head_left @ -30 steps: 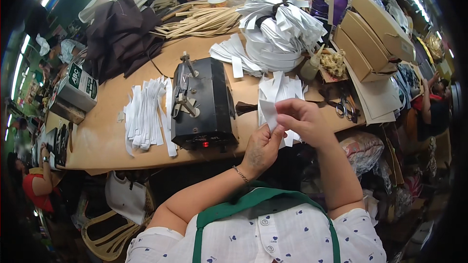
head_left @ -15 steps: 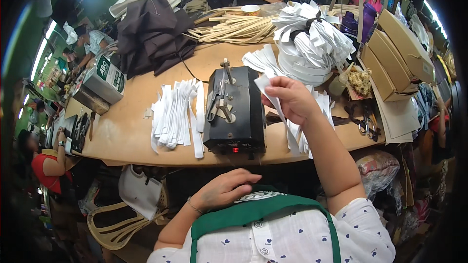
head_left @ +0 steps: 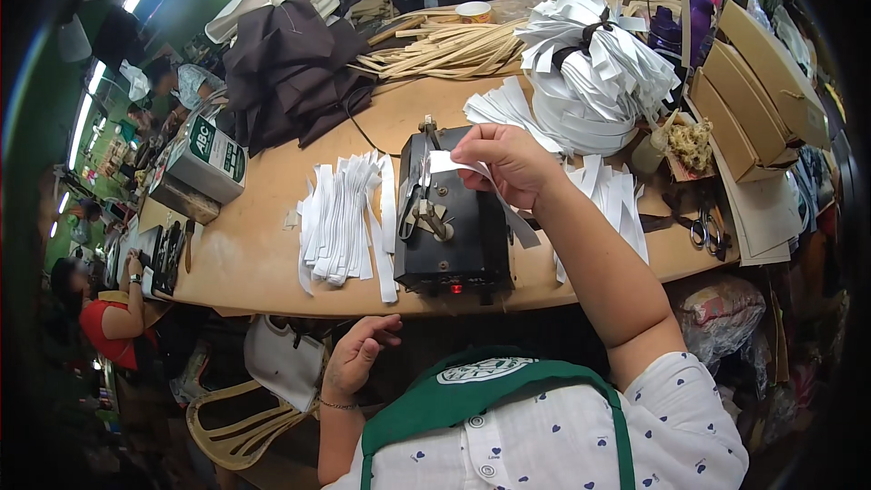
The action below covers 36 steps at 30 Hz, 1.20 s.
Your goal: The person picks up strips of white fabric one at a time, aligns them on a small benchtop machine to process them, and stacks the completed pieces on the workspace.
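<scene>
Strip (head_left: 523, 229), white, pinched in my right hand (head_left: 510, 163): short end leftward near black machine's (head_left: 458, 254) metal fittings (head_left: 427, 212), tail down-right; my left hand (head_left: 356, 356), empty, farther.

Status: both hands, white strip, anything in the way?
Right hand pinching white strip over black machine, strip's end beside metal fitting; contact unclear. Left hand open, empty, nearest the table edge. No obstruction seen.

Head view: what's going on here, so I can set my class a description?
The right hand holds a white strip over the black box-shaped machine, whose red light is lit. The left hand, open and seemingly empty, is in front of the table. A left pile and a right pile of similar strips flank the machine.
</scene>
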Tool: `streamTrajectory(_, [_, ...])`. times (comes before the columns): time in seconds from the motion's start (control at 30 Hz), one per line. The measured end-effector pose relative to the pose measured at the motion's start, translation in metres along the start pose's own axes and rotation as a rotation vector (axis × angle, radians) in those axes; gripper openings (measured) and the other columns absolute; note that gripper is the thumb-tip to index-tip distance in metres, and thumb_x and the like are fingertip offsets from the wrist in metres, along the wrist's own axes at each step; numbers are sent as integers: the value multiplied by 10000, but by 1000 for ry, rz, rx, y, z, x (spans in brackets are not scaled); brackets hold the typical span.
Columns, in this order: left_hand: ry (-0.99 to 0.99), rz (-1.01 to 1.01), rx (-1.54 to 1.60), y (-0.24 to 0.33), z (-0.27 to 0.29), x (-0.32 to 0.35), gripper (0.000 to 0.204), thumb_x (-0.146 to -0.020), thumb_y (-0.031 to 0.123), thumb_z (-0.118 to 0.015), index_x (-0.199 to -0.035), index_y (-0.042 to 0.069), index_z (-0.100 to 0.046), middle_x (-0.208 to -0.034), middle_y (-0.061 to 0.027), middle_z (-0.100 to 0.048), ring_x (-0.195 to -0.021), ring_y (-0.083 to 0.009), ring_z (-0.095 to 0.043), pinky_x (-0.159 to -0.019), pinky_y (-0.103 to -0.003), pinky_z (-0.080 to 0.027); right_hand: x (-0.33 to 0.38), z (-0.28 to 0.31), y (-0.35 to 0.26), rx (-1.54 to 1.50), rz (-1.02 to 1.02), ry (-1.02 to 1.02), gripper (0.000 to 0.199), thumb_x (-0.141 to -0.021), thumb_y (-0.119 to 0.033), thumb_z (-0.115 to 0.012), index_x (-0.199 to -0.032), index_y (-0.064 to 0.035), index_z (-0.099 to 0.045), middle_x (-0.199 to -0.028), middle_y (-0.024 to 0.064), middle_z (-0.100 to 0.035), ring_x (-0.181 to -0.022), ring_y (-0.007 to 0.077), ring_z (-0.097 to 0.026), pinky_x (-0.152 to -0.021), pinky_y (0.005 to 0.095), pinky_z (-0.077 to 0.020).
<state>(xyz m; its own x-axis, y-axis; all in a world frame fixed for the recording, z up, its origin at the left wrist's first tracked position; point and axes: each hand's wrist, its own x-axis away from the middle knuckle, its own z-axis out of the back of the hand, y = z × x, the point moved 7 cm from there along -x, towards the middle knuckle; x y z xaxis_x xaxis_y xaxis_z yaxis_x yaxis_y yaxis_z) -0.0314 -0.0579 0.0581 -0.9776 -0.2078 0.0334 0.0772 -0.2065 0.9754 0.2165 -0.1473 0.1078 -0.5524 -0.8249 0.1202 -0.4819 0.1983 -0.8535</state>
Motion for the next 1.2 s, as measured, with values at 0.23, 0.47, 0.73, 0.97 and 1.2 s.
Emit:
streamTrajectory(0.23, [27,-11,4,0,3,-6,568,-808,459,-394,-1065,-42,-463,-969,-115,-506,-802,-160,-518,-699,-249,-394,-4,-2,1,61,-10,25,99,-665,-71,-619,-689,-54,-525,-673,35,-554,-543,75,-521,-498,189,-456])
streamTrajectory(0.47, [304,61,105,-18,42,-31,449,-833,389,-397,-1003,-9,-518,-904,-63,-551,-785,-119,-521,-643,-213,-384,3,0,-7,44,69,34,121,-668,-58,-618,-711,-17,-513,-676,67,-548,-560,108,-538,-514,212,-461])
streamTrajectory(0.73, [367,65,-697,-45,80,-169,349,-722,268,-544,-802,-71,-560,-735,-196,-575,-720,-277,-568,-679,-307,-441,120,30,-53,107,581,400,89,-737,-48,-548,-798,-34,-486,-721,44,-519,-570,78,-513,-495,179,-459])
streamTrajectory(0.97, [307,318,-1048,-69,68,-224,374,-596,273,-656,-789,-40,-584,-821,-221,-570,-792,-317,-560,-714,-350,-445,150,136,-35,234,476,847,108,-752,-78,-533,-833,-77,-463,-676,24,-513,-530,120,-529,-448,211,-404])
streamTrajectory(1.2, [280,290,-1064,-72,70,-226,290,-600,156,-644,-809,-37,-585,-841,-230,-564,-796,-324,-560,-711,-348,-451,125,207,-21,595,498,1037,251,-709,-107,-598,-920,-11,-501,-815,51,-525,-720,88,-477,-630,203,-370])
